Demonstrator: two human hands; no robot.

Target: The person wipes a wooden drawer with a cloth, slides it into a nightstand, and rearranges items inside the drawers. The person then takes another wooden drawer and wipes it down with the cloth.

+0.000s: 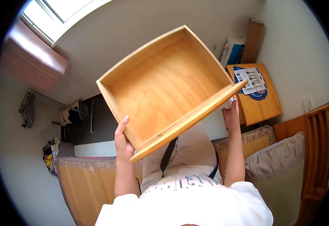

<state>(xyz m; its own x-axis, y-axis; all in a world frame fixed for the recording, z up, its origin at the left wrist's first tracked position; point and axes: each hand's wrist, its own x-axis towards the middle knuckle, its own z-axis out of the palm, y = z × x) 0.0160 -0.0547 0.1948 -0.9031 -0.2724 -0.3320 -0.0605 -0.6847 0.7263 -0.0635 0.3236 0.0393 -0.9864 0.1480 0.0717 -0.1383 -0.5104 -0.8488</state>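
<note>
A light wooden drawer (pixel 168 86) is held up in front of me, tilted, with its bare inside facing me. My left hand (pixel 124 142) grips the drawer's left side near the front corner, thumb along the outer wall. At the right end of the front panel, my right hand (pixel 232 116) is closed against the drawer, partly hidden behind it. A crumpled white cloth or tissue (pixel 229 103) shows between the right fingers; its exact kind is unclear.
To the right, a wooden nightstand (pixel 260 107) carries packaged items (pixel 252 81) on its top. A bed with a woven mat (pixel 85 184) lies around me, with a pillow (pixel 275 156) at right. Hangers (pixel 28 107) hang on the left, below a pink curtain (pixel 36 56).
</note>
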